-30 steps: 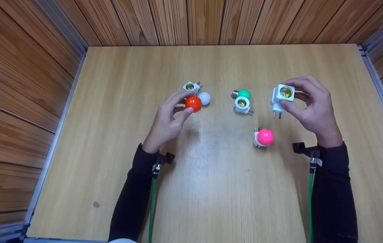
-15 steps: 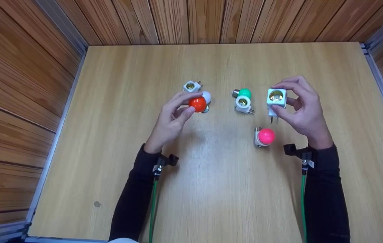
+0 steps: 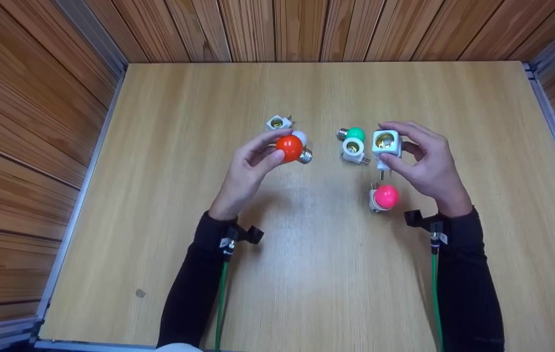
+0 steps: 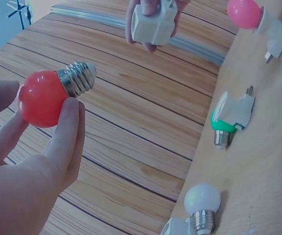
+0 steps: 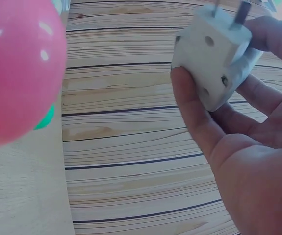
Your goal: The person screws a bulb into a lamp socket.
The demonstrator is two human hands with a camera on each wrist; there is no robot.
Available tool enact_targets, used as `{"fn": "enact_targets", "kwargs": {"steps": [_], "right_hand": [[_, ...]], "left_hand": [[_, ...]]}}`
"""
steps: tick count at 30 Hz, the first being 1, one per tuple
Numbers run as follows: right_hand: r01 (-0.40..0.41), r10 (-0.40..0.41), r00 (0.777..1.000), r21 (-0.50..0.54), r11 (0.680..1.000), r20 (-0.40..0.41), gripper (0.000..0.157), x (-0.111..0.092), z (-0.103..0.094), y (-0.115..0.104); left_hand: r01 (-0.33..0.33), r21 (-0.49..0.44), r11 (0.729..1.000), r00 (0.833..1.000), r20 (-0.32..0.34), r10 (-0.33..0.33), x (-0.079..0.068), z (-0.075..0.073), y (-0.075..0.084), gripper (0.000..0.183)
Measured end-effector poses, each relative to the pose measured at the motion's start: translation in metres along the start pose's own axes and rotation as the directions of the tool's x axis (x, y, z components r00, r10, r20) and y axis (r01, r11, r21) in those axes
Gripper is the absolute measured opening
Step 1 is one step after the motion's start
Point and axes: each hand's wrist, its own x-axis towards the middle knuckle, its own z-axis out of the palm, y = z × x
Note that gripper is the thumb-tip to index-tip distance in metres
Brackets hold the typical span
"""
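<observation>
My left hand (image 3: pixel 242 173) pinches a red light bulb (image 3: pixel 288 148) between thumb and fingers. In the left wrist view the bulb's metal screw base (image 4: pixel 77 79) points away from the palm. My right hand (image 3: pixel 426 164) grips a white square lamp socket (image 5: pixel 212 58) with two plug pins. From the head view its brass-coloured opening faces up and its pins hang downward. Bulb and socket are held apart, both above the table. Behind the red bulb, a white bulb (image 3: pixel 300 137) is partly hidden.
Another square socket (image 3: pixel 276 122) lies behind my left fingers. Between the hands, a green bulb (image 3: pixel 356 133) lies against a round white socket (image 3: pixel 353 149). Nearer to me is a pink bulb (image 3: pixel 386 196) seated in a white socket. Wooden walls (image 3: pixel 297 32) border the table (image 3: pixel 306 293).
My right hand has carried the socket leftward. The left hand has moved slightly right, and the red bulb has turned so that its screw base now shows on the right.
</observation>
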Motion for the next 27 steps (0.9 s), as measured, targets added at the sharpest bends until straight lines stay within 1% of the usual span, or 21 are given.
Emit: {"fn": "enact_targets", "kwargs": {"steps": [4, 7, 9, 11, 12, 13, 14, 16, 18, 20, 21, 25, 27], "right_hand": [[0.010, -0.009, 1.000, 0.062, 0.998, -0.019, 0.056, 0.000, 0.001, 0.002], [0.000, 0.003, 0.999, 0.088, 0.996, -0.034, 0.058, 0.000, 0.001, 0.003], [-0.021, 0.027, 0.999, 0.138, 0.990, -0.040, 0.060, 0.000, 0.000, 0.004], [-0.045, 0.053, 0.998, 0.218, 0.975, -0.033, 0.060, 0.000, -0.001, 0.004], [-0.051, 0.061, 0.998, 0.282, 0.958, -0.028, 0.060, 0.000, -0.002, 0.004], [-0.056, 0.068, 0.997, 0.360, 0.931, -0.021, 0.059, 0.000, -0.002, 0.004], [-0.055, 0.069, 0.998, 0.442, 0.895, -0.014, 0.059, 0.001, -0.003, 0.005], [-0.055, 0.066, 0.998, 0.582, 0.811, 0.003, 0.059, 0.002, -0.004, 0.006], [-0.064, 0.074, 0.997, 0.670, 0.740, 0.013, 0.058, 0.003, -0.004, 0.008], [-0.095, 0.114, 0.993, 0.713, 0.695, 0.020, 0.057, 0.003, -0.004, 0.008], [-0.119, 0.146, 0.989, 0.720, 0.684, 0.024, 0.057, 0.004, -0.005, 0.008], [-0.225, 0.281, 0.959, 0.707, 0.671, 0.038, 0.055, 0.005, -0.007, 0.009], [-0.261, 0.326, 0.944, 0.708, 0.656, 0.046, 0.056, 0.005, -0.009, 0.010]], "left_hand": [[0.011, -0.050, 0.999, 1.000, -0.014, -0.011, 0.000, 0.003, 0.000, 0.049], [0.011, -0.079, 0.997, 0.999, -0.031, -0.013, -0.001, 0.005, 0.000, 0.051], [0.006, -0.078, 0.997, 0.999, -0.040, -0.009, -0.002, 0.006, 0.000, 0.050], [0.003, -0.077, 0.997, 0.999, -0.042, -0.006, -0.002, 0.006, 0.000, 0.050], [0.002, -0.076, 0.997, 0.999, -0.041, -0.005, -0.002, 0.006, 0.000, 0.050], [0.001, -0.076, 0.997, 0.999, -0.039, -0.004, -0.002, 0.006, -0.001, 0.050], [0.001, -0.077, 0.997, 0.999, -0.038, -0.004, -0.003, 0.006, -0.001, 0.050], [0.002, -0.081, 0.997, 0.999, -0.035, -0.005, -0.003, 0.006, -0.001, 0.051], [0.009, -0.086, 0.996, 0.999, -0.033, -0.011, -0.002, 0.006, -0.001, 0.054], [0.018, -0.094, 0.995, 0.999, -0.029, -0.021, -0.002, 0.005, -0.002, 0.057], [0.023, -0.099, 0.995, 0.999, -0.027, -0.026, -0.002, 0.005, -0.002, 0.058], [0.033, -0.110, 0.993, 0.999, -0.025, -0.036, -0.002, 0.005, -0.002, 0.061], [0.032, -0.117, 0.993, 0.999, -0.023, -0.035, -0.003, 0.005, -0.002, 0.060]]}}
